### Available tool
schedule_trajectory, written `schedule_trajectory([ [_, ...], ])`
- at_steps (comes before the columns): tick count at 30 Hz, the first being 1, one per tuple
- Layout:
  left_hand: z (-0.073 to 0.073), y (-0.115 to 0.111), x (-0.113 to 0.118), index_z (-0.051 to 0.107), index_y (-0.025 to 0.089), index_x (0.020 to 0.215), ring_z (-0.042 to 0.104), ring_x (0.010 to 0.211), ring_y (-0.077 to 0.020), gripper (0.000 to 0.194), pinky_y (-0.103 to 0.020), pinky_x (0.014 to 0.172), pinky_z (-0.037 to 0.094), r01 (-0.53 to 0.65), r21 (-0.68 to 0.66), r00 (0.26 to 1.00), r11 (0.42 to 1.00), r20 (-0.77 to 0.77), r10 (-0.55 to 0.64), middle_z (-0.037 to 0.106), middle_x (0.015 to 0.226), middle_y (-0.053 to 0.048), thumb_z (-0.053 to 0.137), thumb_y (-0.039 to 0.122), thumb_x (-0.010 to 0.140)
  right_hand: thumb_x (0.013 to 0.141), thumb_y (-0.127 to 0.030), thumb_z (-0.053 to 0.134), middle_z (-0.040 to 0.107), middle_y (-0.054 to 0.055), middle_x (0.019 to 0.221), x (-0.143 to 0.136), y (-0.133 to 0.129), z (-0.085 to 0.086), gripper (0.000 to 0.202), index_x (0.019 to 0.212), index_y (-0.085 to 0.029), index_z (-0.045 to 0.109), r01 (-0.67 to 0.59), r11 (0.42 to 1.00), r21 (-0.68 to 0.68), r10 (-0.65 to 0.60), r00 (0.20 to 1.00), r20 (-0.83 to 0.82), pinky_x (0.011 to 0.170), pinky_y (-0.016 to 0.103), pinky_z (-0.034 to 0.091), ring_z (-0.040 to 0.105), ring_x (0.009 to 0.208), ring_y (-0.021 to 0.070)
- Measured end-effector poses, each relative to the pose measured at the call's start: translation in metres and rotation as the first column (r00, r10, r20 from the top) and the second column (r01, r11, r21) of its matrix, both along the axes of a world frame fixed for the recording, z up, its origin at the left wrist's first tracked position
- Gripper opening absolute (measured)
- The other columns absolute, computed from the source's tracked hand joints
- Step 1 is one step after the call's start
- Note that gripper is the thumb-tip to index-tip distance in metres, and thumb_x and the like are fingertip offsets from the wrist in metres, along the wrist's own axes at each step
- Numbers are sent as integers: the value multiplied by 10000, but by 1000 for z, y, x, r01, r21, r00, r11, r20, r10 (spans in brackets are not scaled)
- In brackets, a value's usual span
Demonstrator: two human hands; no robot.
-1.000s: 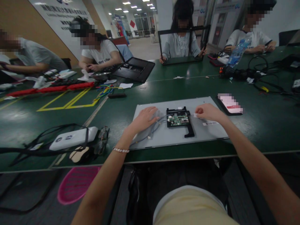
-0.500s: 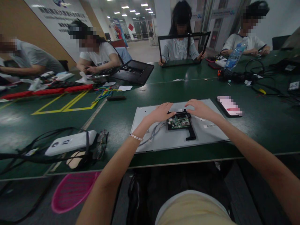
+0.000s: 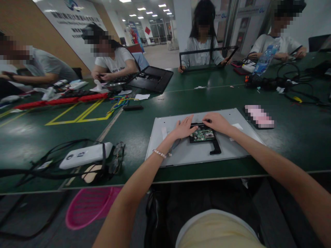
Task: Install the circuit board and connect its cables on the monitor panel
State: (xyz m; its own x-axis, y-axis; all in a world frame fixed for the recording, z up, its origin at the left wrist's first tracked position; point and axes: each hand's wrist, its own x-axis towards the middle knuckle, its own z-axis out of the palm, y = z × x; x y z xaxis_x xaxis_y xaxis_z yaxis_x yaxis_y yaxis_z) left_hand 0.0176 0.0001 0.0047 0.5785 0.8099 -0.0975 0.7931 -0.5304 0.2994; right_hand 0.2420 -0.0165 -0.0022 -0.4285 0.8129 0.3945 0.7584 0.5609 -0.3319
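Observation:
A grey flat display panel (image 3: 165,151) lies on the green table in front of me. On it sits a black plastic bracket (image 3: 216,147) around a green circuit board (image 3: 202,135). My left hand (image 3: 184,128) rests with spread fingers over the board's left edge, thumb at its upper left. At the bracket's upper right corner, my right hand (image 3: 216,122) has its fingertips pinched on the black plastic. Grey cables run under my left hand, partly hidden by it.
A phone (image 3: 260,116) lies right of the panel. Left are a white power bank (image 3: 85,155), glasses (image 3: 117,158) and black cables. Across the table a person holds a black frame (image 3: 207,69); a water bottle (image 3: 265,62) stands far right. A pink basket (image 3: 88,208) is below the table edge.
My right fingers have closed onto the bracket's corner, while the left fingers have spread further. The person opposite has lowered and tilted the black frame. The whole view has shifted slightly.

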Motion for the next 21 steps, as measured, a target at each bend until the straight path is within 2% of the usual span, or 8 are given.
schedule_trajectory([
  [8, 3, 12, -1, 53, 180, 1551, 137, 1480, -313, 799, -598, 1154, 89, 46, -29, 999, 999, -27, -47, 150, 1605, -138, 286, 615, 924, 902, -196, 515, 730, 93, 957, -7, 1, 1, 229, 914, -163, 742, 32, 999, 3, -32, 999, 22, 861, 348, 476, 645, 912, 224],
  [13, 5, 15, -3, 37, 170, 1553, 139, 1483, -287, 825, -585, 1163, 69, 54, -56, 998, 997, -10, -55, 148, 1608, -122, 288, 627, 914, 928, -208, 488, 712, 99, 1027, -6, 1, 3, 246, 960, -166, 728, 27, 999, 39, -29, 998, 47, 861, 337, 470, 634, 955, 222],
  [17, 3, 10, -3, 77, 163, 1549, 183, 1472, -286, 776, -598, 1156, 85, 38, -1, 999, 999, 18, -38, 209, 1594, -119, 269, 593, 931, 937, -221, 476, 692, 102, 1095, 7, 2, 7, 256, 1021, -167, 712, 122, 987, 106, -129, 989, 67, 846, 333, 466, 618, 1005, 235],
  [21, -1, 8, -3, 96, 174, 1545, 204, 1467, -282, 728, -580, 1157, 112, 41, 41, 999, 998, 19, -42, 233, 1587, -121, 240, 567, 950, 941, -233, 459, 696, 119, 1080, 28, 6, 4, 275, 995, -149, 715, 208, 975, 72, -216, 970, 116, 845, 344, 463, 619, 1003, 250],
])
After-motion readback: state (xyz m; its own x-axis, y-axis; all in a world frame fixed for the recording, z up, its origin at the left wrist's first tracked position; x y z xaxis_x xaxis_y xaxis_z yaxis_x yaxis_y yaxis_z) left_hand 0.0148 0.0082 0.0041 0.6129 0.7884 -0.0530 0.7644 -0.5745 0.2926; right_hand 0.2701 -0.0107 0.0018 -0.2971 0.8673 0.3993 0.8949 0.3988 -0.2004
